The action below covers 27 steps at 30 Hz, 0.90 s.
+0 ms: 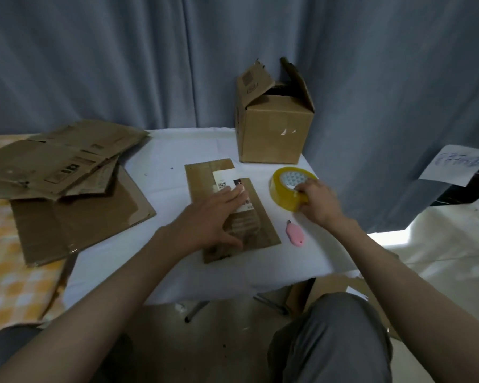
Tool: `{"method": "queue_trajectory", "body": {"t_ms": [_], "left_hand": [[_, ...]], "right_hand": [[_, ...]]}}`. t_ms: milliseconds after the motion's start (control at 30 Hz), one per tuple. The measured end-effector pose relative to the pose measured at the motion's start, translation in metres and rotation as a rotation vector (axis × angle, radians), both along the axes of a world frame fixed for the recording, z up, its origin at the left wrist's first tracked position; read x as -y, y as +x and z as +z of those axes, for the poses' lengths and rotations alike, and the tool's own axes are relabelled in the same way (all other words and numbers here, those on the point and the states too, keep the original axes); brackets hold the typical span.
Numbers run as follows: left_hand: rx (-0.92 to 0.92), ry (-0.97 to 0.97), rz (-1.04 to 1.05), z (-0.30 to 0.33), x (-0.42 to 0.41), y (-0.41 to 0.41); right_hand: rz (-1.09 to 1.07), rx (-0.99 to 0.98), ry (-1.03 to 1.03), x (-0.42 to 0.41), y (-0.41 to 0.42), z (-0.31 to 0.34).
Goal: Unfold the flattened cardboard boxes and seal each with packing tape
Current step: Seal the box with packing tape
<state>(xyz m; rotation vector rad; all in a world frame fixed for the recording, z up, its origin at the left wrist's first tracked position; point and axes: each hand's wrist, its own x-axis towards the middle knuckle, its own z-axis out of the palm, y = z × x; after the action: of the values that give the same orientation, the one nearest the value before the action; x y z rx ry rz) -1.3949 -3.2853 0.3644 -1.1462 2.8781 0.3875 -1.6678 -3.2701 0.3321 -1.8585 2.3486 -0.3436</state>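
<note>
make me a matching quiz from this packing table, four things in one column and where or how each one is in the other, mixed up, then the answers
Things
1. tape roll
2. pink cutter
3. flat box
4. open box

Places or states
A. standing at the back of the table, flaps up
B. lying under the left hand
C. gripped by the right hand
D. lying loose, touched by neither hand

Pairs: 1-C, 2-D, 3-B, 4-A
</note>
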Motion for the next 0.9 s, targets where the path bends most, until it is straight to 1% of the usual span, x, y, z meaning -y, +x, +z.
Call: {"method": "queue_trajectory", "body": {"t_ms": [100, 167, 233, 300, 333, 533, 767, 867, 900], "left_hand": [[0.037, 0.065, -0.02, -0.003, 0.011, 0.004], [-0.001, 0.057, 0.002, -0.005, 0.013, 0.004], [-0.144, 0.024, 0.057, -0.002, 0.012, 0.002], [-0.319, -0.006, 0.078, 0.002, 0.014, -0.002], [-0.378, -0.021, 0.077, 0.004, 0.015, -0.004], [-0.727, -0.069, 0.123, 0.026, 0.015, -0.029], [-0.977, 0.009, 0.046, 0.046, 0.005, -0.049], [-1.101, 0.079, 0.057, 0.048, 0.0, -0.047], [-1.117, 0.096, 0.056, 0.05, -0.001, -0.045]], "right_hand": [[-0.015, 0.115, -0.1, -0.006, 0.002, 0.014], [-0.002, 0.208, -0.183, -0.013, 0.004, 0.023], [0.029, 0.275, -0.245, -0.023, 0.005, 0.033], [0.07, 0.299, -0.279, -0.034, 0.005, 0.043], [0.09, 0.306, -0.285, -0.04, 0.005, 0.047], [0.212, 0.337, -0.276, -0.064, 0.007, 0.064], [0.353, 0.359, -0.185, -0.085, 0.016, 0.081], [0.387, 0.403, -0.144, -0.091, 0.015, 0.085], [0.398, 0.432, -0.136, -0.093, 0.016, 0.087]]}}
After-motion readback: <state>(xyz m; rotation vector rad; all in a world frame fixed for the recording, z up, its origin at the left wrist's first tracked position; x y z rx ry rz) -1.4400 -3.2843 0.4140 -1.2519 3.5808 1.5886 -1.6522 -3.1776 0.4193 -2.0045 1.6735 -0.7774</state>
